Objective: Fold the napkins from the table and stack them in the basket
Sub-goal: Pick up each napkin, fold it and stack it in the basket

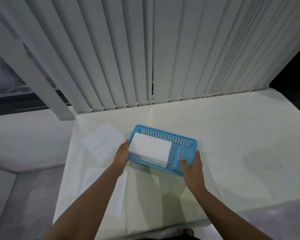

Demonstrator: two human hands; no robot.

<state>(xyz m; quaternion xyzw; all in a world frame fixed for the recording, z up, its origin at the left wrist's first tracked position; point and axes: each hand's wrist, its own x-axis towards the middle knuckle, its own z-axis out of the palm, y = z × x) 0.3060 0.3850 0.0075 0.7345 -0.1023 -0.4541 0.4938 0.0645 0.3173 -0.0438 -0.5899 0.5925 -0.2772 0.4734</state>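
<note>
Two bare forearms reach out from the near edge of the table [232,135], and everything else is best placed from the blue basket [184,138] they meet at. The left hand [122,157] is wrapped around the basket's left end, thumb up against the edge of the folded napkins [150,149] stacked inside. The right hand [191,166] clasps the basket's near right corner, thumb hooked over the rim into the bare part of the floor. Both hands are closed on the basket itself, not on any napkin.

The stack fills the left portion of the basket, its long side running along the basket's length, with open slatted floor to its right. Just left of the basket, beyond the left hand, lie the loose napkins [103,142], flat and overlapping on the table, tilted a little against the basket's line. Another pale sheet [118,193] seems to lie nearer than the basket, under the left forearm, though it hardly stands out from the cloth.

The left hand is plainly the closer one to the unfolded pile, so I'd guess it lets go and reaches leftward next.
</note>
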